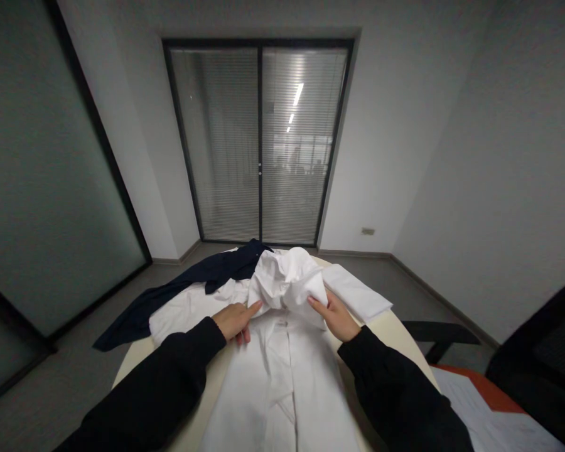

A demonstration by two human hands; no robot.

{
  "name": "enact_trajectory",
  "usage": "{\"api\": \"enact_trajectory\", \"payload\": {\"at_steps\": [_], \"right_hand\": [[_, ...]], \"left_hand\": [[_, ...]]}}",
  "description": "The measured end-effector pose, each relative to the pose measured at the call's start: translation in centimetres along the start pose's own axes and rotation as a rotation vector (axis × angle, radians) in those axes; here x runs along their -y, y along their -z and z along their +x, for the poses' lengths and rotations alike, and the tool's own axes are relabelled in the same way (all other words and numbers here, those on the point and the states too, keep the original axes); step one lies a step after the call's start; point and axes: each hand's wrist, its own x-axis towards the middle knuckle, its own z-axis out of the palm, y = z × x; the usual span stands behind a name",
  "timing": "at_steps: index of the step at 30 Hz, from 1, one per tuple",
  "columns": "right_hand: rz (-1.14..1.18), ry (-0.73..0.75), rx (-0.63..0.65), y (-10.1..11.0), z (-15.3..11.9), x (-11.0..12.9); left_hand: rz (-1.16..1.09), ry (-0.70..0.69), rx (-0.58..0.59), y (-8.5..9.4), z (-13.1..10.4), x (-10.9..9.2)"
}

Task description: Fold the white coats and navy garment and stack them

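Observation:
A white shirt [311, 376] lies along the table toward me, its button placket running down the middle. Its far part is bunched up between my hands. My left hand [235, 322] pinches the cloth at the left side, thumb on top. On the right, my right hand [338, 316] grips the raised fabric, thumb on top and the other fingers partly hidden beneath. White sleeves or folds spread out to both sides. Left of the bunched cloth lies a dark navy garment [193, 279], partly over the white cloth and hanging past the table's edge.
The pale round table [398, 336] carries the clothes. At the right stand a black office chair [546, 358] and a red-orange surface [484, 392] with white papers [513, 430]. Beyond the table is a glazed double door [260, 144] with blinds; a frosted panel [51, 169] stands left.

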Motion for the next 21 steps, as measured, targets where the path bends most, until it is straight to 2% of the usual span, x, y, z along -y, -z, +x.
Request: {"api": "enact_trajectory", "payload": {"at_steps": [2, 6, 8, 12, 15, 17, 20, 21], "right_hand": [[0.004, 0.001, -0.014, -0.1, 0.1, -0.1], [0.006, 0.023, -0.006, -0.2, 0.2, 0.1], [0.007, 0.018, -0.018, -0.2, 0.2, 0.1], [0.021, -0.018, -0.081, 0.1, 0.2, -0.3], [0.034, -0.020, -0.123, 0.3, 0.2, -0.7], [0.054, -0.029, -0.133, 0.4, 0.1, -0.8], [0.086, -0.044, -0.122, 0.3, -0.1, -0.7], [0.090, -0.043, -0.116, 0.2, -0.2, -0.5]], "left_hand": [[0.037, -0.088, 0.040, -0.8, -0.2, 0.4], [0.220, -0.450, 0.088, -3.0, -0.4, 1.9], [0.316, -0.603, 0.053, -4.5, -0.5, 2.8], [0.521, -0.685, -0.028, -7.1, -0.6, 3.9], [0.465, -0.780, -0.019, -7.5, -0.4, 4.1], [0.367, -0.747, -0.066, -6.9, 0.1, 4.1], [0.136, -0.498, -0.268, -5.5, 1.1, 4.1], [0.004, -0.416, -0.288, -5.0, 1.5, 4.1]]}}
